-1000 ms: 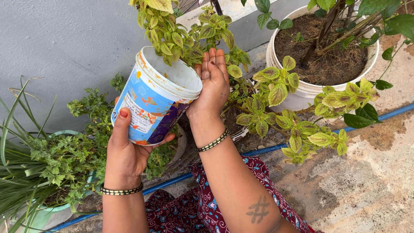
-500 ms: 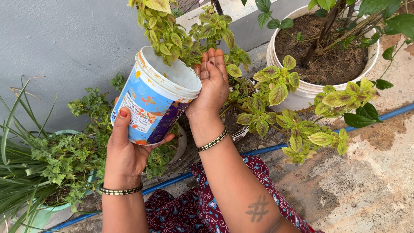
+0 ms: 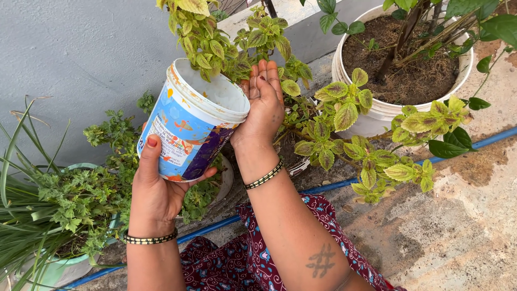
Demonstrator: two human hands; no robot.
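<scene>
Plainly, one blue printed plastic tub (image 3: 188, 126) is tilting above the potted herbs (image 3: 102, 178), the left hand (image 3: 156, 188) clamping its base with wrapped fingers, while the right hand (image 3: 265, 108) is pressing flat, fingers together, beside its rim; one white soil-filled pot (image 3: 377, 116) is standing nearby.

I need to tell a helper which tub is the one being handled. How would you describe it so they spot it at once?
Start at the grey wall and the row of potted plants below it. Above the pots, the left hand holds a tilted plastic tub from below, with the right hand flat beside its rim. Unlike the plain white pot of soil, it carries a blue, orange and purple printed label.
</scene>
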